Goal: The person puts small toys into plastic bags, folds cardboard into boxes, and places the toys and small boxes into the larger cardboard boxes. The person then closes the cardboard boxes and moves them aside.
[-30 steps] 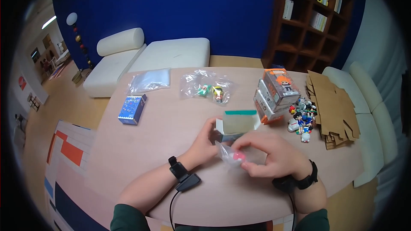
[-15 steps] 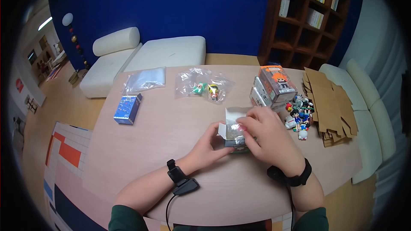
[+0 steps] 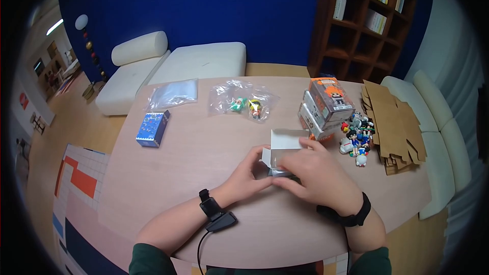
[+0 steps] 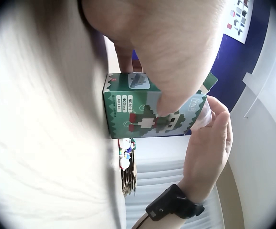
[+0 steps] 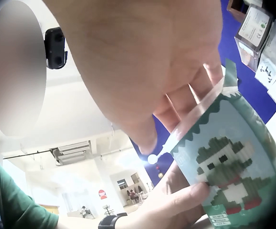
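Observation:
The left hand [image 3: 242,178] grips a small green box [image 4: 123,112] with a pixel-style figure printed on it, its thumb across the printed face. The box stands upright on the table, its top flaps [image 3: 286,138] raised and white inside. At the box's opening is the right hand [image 3: 326,175], fingers extended down over and into it, thumb by the near edge. Clear plastic [image 4: 204,118] shows between the right hand and the box top in the left wrist view. The fingers hide most of what is inside.
On the table [image 3: 178,173] are a blue box [image 3: 152,129], a flat plastic bag [image 3: 175,93], bagged figures [image 3: 254,108], stacked boxes [image 3: 331,101], a pile of small figures [image 3: 359,137] and flattened cardboard [image 3: 392,127]. A cable runs from the left wrist's device.
The right hand has carried the clear bag with a pink item from in front of the box into its opening; the pink item is now out of sight. The left hand has kept its grip.

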{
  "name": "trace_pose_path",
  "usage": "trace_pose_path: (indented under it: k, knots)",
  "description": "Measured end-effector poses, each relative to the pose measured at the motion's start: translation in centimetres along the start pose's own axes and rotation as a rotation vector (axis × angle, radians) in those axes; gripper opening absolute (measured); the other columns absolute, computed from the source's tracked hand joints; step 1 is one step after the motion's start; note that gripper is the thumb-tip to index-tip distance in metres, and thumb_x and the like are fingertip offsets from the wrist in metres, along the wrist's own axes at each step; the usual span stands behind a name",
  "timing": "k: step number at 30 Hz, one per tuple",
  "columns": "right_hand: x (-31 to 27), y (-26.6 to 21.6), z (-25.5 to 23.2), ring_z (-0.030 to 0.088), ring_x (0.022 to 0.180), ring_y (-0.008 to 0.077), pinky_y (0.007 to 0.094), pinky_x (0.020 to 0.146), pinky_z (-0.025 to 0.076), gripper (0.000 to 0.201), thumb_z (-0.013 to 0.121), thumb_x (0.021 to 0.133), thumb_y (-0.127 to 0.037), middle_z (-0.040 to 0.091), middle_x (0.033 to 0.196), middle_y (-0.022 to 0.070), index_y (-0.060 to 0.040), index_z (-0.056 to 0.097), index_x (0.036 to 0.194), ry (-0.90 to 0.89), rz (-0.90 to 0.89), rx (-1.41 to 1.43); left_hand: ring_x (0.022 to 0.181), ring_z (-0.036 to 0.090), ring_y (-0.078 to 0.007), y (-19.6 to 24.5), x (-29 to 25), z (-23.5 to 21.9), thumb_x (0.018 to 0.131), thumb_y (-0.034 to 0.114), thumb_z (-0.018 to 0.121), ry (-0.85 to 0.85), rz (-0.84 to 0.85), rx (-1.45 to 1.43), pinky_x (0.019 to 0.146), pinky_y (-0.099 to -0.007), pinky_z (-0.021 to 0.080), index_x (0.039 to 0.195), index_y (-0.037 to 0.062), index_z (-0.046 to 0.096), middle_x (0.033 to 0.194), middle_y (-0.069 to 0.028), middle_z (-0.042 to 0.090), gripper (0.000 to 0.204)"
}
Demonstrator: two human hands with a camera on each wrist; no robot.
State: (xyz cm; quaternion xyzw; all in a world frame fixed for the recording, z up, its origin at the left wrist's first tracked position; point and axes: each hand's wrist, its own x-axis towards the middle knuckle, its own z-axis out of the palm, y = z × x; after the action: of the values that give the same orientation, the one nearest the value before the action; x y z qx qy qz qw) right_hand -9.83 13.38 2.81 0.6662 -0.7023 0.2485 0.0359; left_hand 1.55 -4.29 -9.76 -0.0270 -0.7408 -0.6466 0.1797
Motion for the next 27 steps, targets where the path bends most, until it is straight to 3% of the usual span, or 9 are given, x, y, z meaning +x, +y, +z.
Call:
trace_pose_path:
  k: [2,6,9,11,13,15,17,21,27]
  knots:
    - [-0.3,-0.1,0.5,0.067,0.088,0.0274,0.0494,0.113,0.037,0.029,0.072,0.088,-0.034,0.069,0.08,0.0087,-0.0081,0.066,0.1,-0.185,0.029,-0.094,0.119,0.058,-0.0173,0.5,-0.2,0.1,0.087,-0.001,0.075,-0.018,-0.104,-0.049,0.096,-0.035,0.051,0.144,0.0082,0.033,0.133,-0.0102,0.055,0.072]
    - [0.0,-0.6,0.8,0.068,0.088,0.0274,0.0504,0.115,0.035,0.031,0.073,0.087,-0.034,0.069,0.077,0.0078,-0.0081,0.066,0.102,-0.307,0.097,-0.166,0.12,0.058,-0.0175,1.6,-0.1,-0.1,0.086,-0.002,0.075,-0.027,-0.171,-0.004,0.097,-0.0358,0.051,0.145,0.0087,0.034,0.132,-0.0093,0.056,0.072]
    - [-0.1,0.2,1.2,0.067,0.09,0.0277,0.0503,0.113,0.037,0.029,0.073,0.087,-0.032,0.069,0.081,0.0089,-0.0081,0.065,0.101,-0.168,0.013,-0.106,0.123,0.056,-0.0183,0.4,-0.2,-0.2,0.085,-0.002,0.075,-0.032,-0.107,0.007,0.1,-0.0364,0.05,0.146,0.0092,0.034,0.135,-0.0097,0.053,0.074]
    - [0.0,0.7,1.3,0.066,0.093,0.0281,0.0498,0.11,0.04,0.025,0.073,0.086,-0.027,0.068,0.087,0.0103,-0.0082,0.066,0.1,0.16,-0.079,-0.039,0.115,0.06,-0.0179,-0.2,-0.4,-0.4,0.086,0.008,0.075,0.171,-0.005,-0.008,0.1,-0.0357,0.049,0.14,0.0067,0.043,0.13,-0.0091,0.057,0.063]
    - [0.3,1.0,1.0,0.064,0.096,0.029,0.0495,0.104,0.044,0.021,0.073,0.086,-0.02,0.068,0.094,0.0111,-0.007,0.066,0.101,0.241,-0.083,0.003,0.121,0.057,-0.0205,-0.4,0.1,-1.3,0.085,0.005,0.07,0.259,0.012,0.031,0.103,-0.0367,0.048,0.14,0.0052,0.04,0.13,-0.0114,0.056,0.063]
    - [0.7,1.6,1.4,0.064,0.098,0.03,0.048,0.1,0.046,0.02,0.072,0.086,-0.016,0.069,0.097,0.0106,-0.0054,0.067,0.102,0.398,-0.021,0.162,0.122,0.055,-0.0221,-0.6,0.9,-2.9,0.085,0.002,0.065,0.508,0.036,-0.097,0.103,-0.0369,0.047,0.142,0.0041,0.035,0.128,-0.0142,0.054,0.065]
    - [0.5,2.2,2.3,0.064,0.098,0.0321,0.0447,0.097,0.047,0.022,0.071,0.086,-0.016,0.069,0.098,0.0106,-0.0042,0.067,0.104,0.368,0.054,0.226,0.12,0.056,-0.0226,-1.3,1.5,-5.2,0.085,0.0,0.063,0.593,0.058,-0.033,0.101,-0.0364,0.048,0.141,0.0038,0.034,0.127,-0.0149,0.053,0.064]
    - [-0.4,4.2,5.2,0.062,0.106,0.0331,0.0416,0.097,0.048,0.025,0.069,0.088,-0.019,0.068,0.109,0.0128,-0.0039,0.067,0.107,0.094,0.176,0.295,0.113,0.057,-0.0218,-1.8,2.1,-7.6,0.084,0.0,0.062,0.79,0.046,0.092,0.096,-0.0343,0.049,0.136,0.0029,0.037,0.124,-0.014,0.054,0.057]
    - [-0.3,7.3,8.3,0.057,0.115,0.0337,0.0422,0.099,0.047,0.027,0.069,0.087,-0.021,0.063,0.116,0.013,-0.0055,0.067,0.109,-0.127,0.115,0.233,0.109,0.056,-0.0217,-3.2,2.3,-7.3,0.087,0.005,0.066,0.745,0.045,-0.025,0.095,-0.0356,0.048,0.13,0.0019,0.042,0.122,-0.0125,0.055,0.05]
